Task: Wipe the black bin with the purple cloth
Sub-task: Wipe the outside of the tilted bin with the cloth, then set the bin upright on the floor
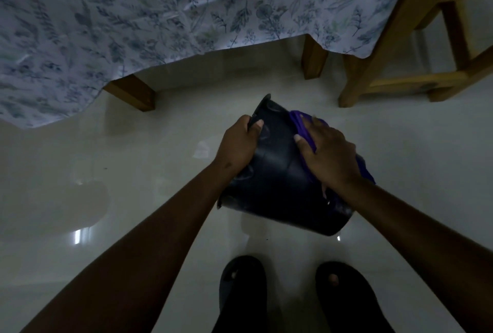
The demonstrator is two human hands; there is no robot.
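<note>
The bin (277,172) hangs tilted above the floor (133,172), before the slippers (242,292). The left hand (237,145) clamps its rim; the right hand (328,156) presses the cloth (300,124) flat on its side.

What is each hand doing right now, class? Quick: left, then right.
Left hand: closed on the black bin, gripping its side near the rim.
Right hand: pressed flat on the purple cloth against the bin, fingers spread.

No text, label, brand, number or sign can be read anywhere. The bin (277,172) shows only faint raised shapes on its dark side, too dim to make out as letters or marks.
</note>
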